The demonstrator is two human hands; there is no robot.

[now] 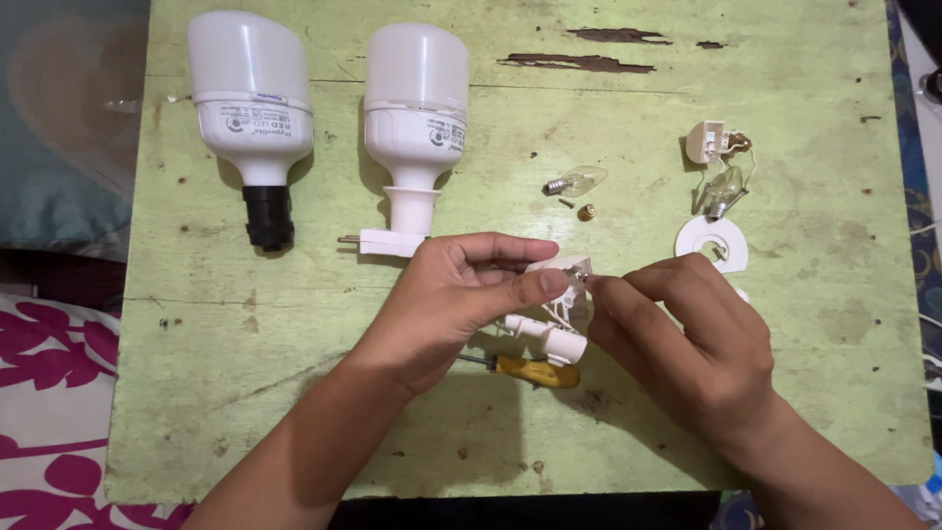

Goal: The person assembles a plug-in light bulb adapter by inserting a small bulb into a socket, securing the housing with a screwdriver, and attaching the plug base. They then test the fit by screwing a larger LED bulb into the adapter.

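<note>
Scuffed green paint covers the bench [294,412], chipped to bare wood along the far edge, with a pink-flowered cloth [44,393] beside it on the left. Both hands meet over the middle. The left hand [446,304] closes its grip on a small white plastic lamp fitting [561,294], thumb on top and fingers curled beneath, lifting it clear of the bench and tilting its open face towards the other hand, probably to steady it. The right hand [677,339] pinches thumb and forefinger at that face, on what seems a tiny metal part, too small to identify. Just beneath the fitting lies a yellow-handled screwdriver [535,371], within easy reach. Loose pieces sit apart on the right: a clear small bulb [577,181], a brass screw [587,211], a white ring plate [711,245], another small bulb [724,189] and a white socket block [706,142]. Two large white lamps lie at the far side, one with a black base [250,98], one in a white plug adapter [417,98].
</note>
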